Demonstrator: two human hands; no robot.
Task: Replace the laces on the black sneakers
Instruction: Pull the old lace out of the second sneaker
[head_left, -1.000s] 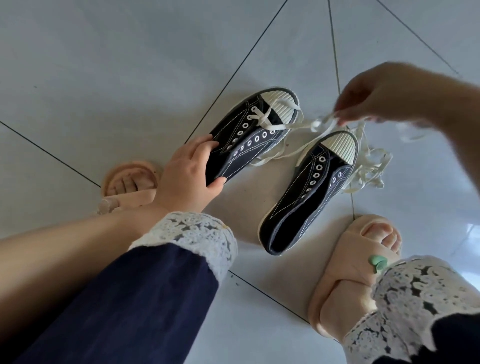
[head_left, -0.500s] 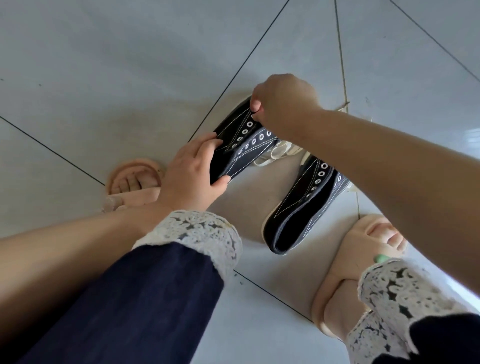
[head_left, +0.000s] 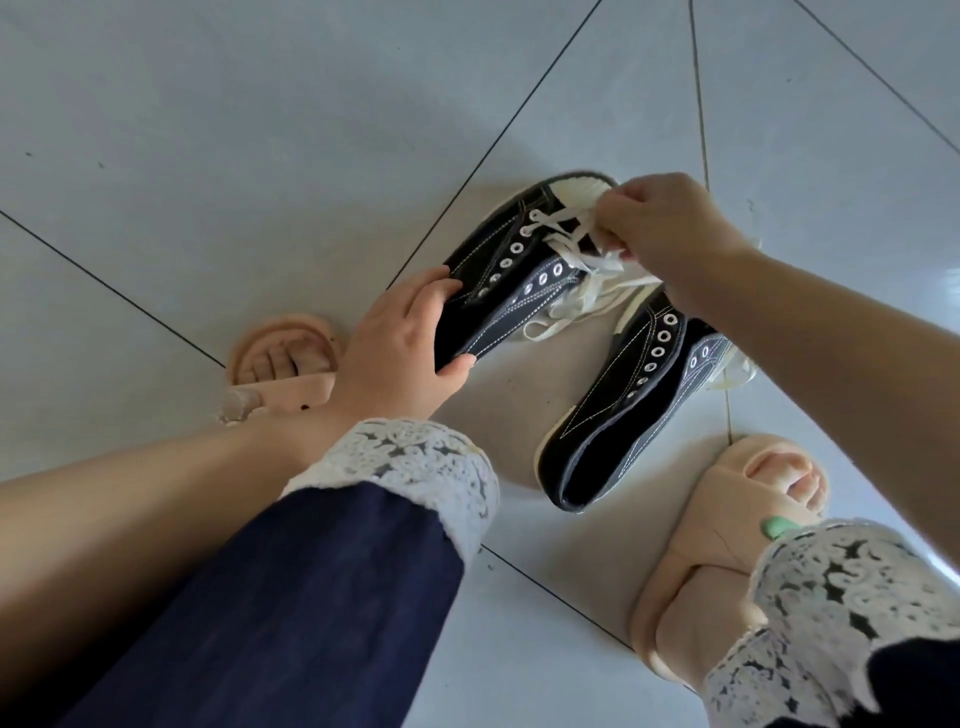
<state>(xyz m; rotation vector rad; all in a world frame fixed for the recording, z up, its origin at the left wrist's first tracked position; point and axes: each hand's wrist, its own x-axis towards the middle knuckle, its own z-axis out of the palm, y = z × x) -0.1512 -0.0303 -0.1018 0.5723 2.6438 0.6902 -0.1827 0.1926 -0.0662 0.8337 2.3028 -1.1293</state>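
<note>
Left grip (head_left: 400, 358) clasps sneaker (head_left: 519, 293) heel; right grip (head_left: 670, 228) pinches white lace (head_left: 563, 244)

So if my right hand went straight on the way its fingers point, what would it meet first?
Beyond the lace the right hand pinches, probably the toe cap of the sneaker the left hand holds; depth is hard to judge.

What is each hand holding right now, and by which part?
The left hand grips the left-side sneaker at its heel end. The right hand pinches that sneaker's white lace near the toe.
</note>
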